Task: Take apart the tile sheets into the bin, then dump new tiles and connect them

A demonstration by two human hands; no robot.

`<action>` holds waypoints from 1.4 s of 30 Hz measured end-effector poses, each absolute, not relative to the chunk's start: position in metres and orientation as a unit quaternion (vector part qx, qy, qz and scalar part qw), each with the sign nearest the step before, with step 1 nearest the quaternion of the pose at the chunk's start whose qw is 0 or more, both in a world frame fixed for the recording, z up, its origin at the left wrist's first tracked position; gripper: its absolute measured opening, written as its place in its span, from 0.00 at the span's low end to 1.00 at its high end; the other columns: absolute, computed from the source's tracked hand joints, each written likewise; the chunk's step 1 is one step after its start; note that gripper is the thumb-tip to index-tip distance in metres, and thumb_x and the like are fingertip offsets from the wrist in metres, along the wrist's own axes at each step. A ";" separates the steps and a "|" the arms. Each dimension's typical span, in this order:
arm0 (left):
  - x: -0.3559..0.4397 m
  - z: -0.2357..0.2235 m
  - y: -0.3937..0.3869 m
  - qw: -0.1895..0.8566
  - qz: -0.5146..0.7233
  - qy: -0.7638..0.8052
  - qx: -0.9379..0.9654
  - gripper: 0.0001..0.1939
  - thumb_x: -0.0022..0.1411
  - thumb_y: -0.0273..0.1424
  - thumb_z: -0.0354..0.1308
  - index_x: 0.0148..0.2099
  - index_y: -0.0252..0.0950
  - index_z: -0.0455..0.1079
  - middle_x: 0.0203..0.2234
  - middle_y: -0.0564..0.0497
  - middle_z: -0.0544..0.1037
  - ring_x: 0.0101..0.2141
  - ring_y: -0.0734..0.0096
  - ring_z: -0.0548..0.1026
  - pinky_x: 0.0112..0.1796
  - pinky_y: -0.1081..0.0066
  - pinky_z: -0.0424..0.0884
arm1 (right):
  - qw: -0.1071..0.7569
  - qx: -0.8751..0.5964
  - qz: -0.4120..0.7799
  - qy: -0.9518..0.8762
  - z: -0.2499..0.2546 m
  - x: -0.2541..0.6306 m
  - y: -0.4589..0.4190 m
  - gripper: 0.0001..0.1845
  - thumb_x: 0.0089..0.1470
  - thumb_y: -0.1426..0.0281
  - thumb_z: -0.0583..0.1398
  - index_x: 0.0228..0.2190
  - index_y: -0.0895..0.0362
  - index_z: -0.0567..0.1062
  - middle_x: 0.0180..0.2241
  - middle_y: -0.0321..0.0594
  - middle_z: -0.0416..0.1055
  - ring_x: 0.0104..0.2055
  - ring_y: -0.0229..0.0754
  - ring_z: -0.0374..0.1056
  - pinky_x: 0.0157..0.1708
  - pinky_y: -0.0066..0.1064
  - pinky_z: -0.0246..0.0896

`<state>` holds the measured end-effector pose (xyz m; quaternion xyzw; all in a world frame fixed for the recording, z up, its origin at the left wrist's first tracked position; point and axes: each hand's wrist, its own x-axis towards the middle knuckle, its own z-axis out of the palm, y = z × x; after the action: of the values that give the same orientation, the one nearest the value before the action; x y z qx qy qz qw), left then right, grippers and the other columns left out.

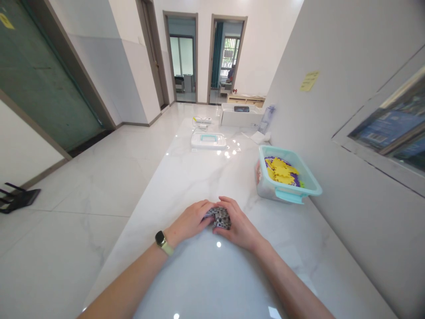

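Observation:
My left hand [189,220], with a smartwatch [161,242] on a pale strap at its wrist, and my right hand [237,224] meet at the middle of the white marble counter [186,181]. Together they grip a small grey-and-black checkered object [221,218], partly hidden by my fingers. Its exact form and material are hard to tell. To the right and further along the counter stands a plastic tub [299,193] with a teal rim, filled with yellow and purple pieces [282,170].
Further along the counter are a white tray with teal details [208,140], a white box [241,116], a clear bottle [268,119] and a small white device [202,119]. A grey wall runs along the counter's right side. The counter's left edge drops to a tiled floor.

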<state>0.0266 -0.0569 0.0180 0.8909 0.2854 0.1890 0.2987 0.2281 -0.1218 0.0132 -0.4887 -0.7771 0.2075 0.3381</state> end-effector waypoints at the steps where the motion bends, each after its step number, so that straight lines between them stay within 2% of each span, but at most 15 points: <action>1: 0.026 0.018 -0.056 0.300 0.191 0.283 0.891 0.17 0.62 0.23 0.53 0.53 0.41 0.65 0.44 0.51 0.73 0.45 0.65 0.71 0.48 0.65 0.68 | 0.337 -0.493 0.198 -0.777 0.013 0.230 -0.121 0.36 0.49 0.64 0.69 0.56 0.52 0.62 0.58 0.51 0.60 0.62 0.54 0.56 0.59 0.49 0.58; 4: 0.024 0.018 -0.053 0.304 0.195 0.277 0.890 0.16 0.64 0.25 0.53 0.53 0.42 0.66 0.43 0.52 0.73 0.44 0.66 0.72 0.47 0.67 0.68 | 0.342 -0.509 0.168 -0.772 0.010 0.236 -0.118 0.37 0.48 0.61 0.69 0.56 0.52 0.63 0.53 0.50 0.65 0.57 0.55 0.61 0.56 0.50 0.61; 7: 0.023 0.019 -0.053 0.310 0.202 0.275 0.888 0.16 0.64 0.24 0.53 0.53 0.42 0.66 0.43 0.52 0.73 0.45 0.67 0.72 0.48 0.67 0.68 | 0.364 -0.520 0.161 -0.756 0.003 0.239 -0.116 0.39 0.46 0.58 0.70 0.56 0.53 0.63 0.52 0.49 0.65 0.56 0.54 0.62 0.55 0.49 0.62; 15: 0.030 0.019 -0.060 0.310 0.223 0.294 0.876 0.17 0.61 0.23 0.52 0.52 0.41 0.67 0.44 0.51 0.73 0.44 0.66 0.72 0.46 0.67 0.69 | 0.421 -0.505 0.229 -0.718 -0.004 0.223 -0.119 0.55 0.38 0.56 0.73 0.61 0.51 0.53 0.58 0.49 0.56 0.61 0.54 0.56 0.61 0.47 0.55; 19: 0.037 0.017 -0.065 0.309 0.229 0.316 0.867 0.18 0.58 0.20 0.51 0.50 0.40 0.67 0.42 0.50 0.73 0.43 0.65 0.72 0.45 0.68 0.69 | 0.425 -0.495 0.241 -0.719 -0.005 0.216 -0.119 0.56 0.39 0.58 0.73 0.62 0.51 0.51 0.60 0.49 0.54 0.63 0.54 0.54 0.63 0.47 0.51; 21: 0.037 0.016 -0.065 0.306 0.228 0.323 0.866 0.17 0.57 0.21 0.52 0.48 0.39 0.68 0.41 0.50 0.73 0.41 0.65 0.72 0.43 0.67 0.69 | 0.407 -0.485 0.236 -0.738 -0.005 0.219 -0.117 0.55 0.40 0.60 0.73 0.62 0.51 0.51 0.61 0.48 0.54 0.64 0.54 0.52 0.63 0.47 0.50; 24: 0.035 0.017 -0.063 0.307 0.230 0.325 0.864 0.14 0.59 0.23 0.53 0.47 0.40 0.69 0.39 0.51 0.74 0.40 0.65 0.72 0.43 0.67 0.69 | 0.360 -0.482 0.239 -0.762 -0.003 0.229 -0.114 0.51 0.42 0.62 0.72 0.62 0.51 0.54 0.59 0.48 0.58 0.61 0.52 0.56 0.61 0.46 0.54; 28: 0.031 0.017 -0.059 0.319 0.238 0.314 0.862 0.16 0.60 0.23 0.53 0.49 0.41 0.69 0.42 0.51 0.74 0.44 0.66 0.73 0.47 0.68 0.68 | 0.330 -0.516 0.251 -0.749 0.003 0.235 -0.113 0.38 0.44 0.62 0.71 0.54 0.53 0.63 0.50 0.45 0.67 0.53 0.50 0.65 0.53 0.43 0.61; 31: 0.031 0.016 -0.059 0.314 0.238 0.328 0.858 0.15 0.63 0.24 0.53 0.50 0.41 0.69 0.43 0.51 0.75 0.44 0.65 0.73 0.47 0.67 0.68 | 0.327 -0.537 0.270 -0.729 0.007 0.231 -0.113 0.30 0.46 0.64 0.70 0.48 0.54 0.67 0.45 0.41 0.69 0.47 0.47 0.67 0.48 0.39 0.64; 36: 0.036 0.010 -0.061 0.307 0.242 0.357 0.848 0.17 0.64 0.23 0.49 0.54 0.41 0.67 0.46 0.50 0.76 0.46 0.64 0.74 0.48 0.66 0.68 | 0.344 -0.582 0.256 -0.691 0.004 0.218 -0.115 0.30 0.44 0.69 0.70 0.47 0.55 0.66 0.44 0.41 0.69 0.47 0.49 0.67 0.48 0.40 0.62; 42: 0.038 0.008 -0.061 0.289 0.240 0.381 0.845 0.17 0.64 0.24 0.49 0.54 0.41 0.67 0.45 0.49 0.78 0.44 0.62 0.75 0.46 0.65 0.69 | 0.363 -0.615 0.223 -0.664 -0.002 0.211 -0.113 0.30 0.42 0.67 0.71 0.46 0.55 0.67 0.43 0.43 0.69 0.47 0.52 0.67 0.47 0.42 0.63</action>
<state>0.0384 -0.0609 0.0079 0.8451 0.3807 0.2396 0.2890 0.2106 -0.1135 -0.0017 -0.6146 -0.6640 0.2228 0.3629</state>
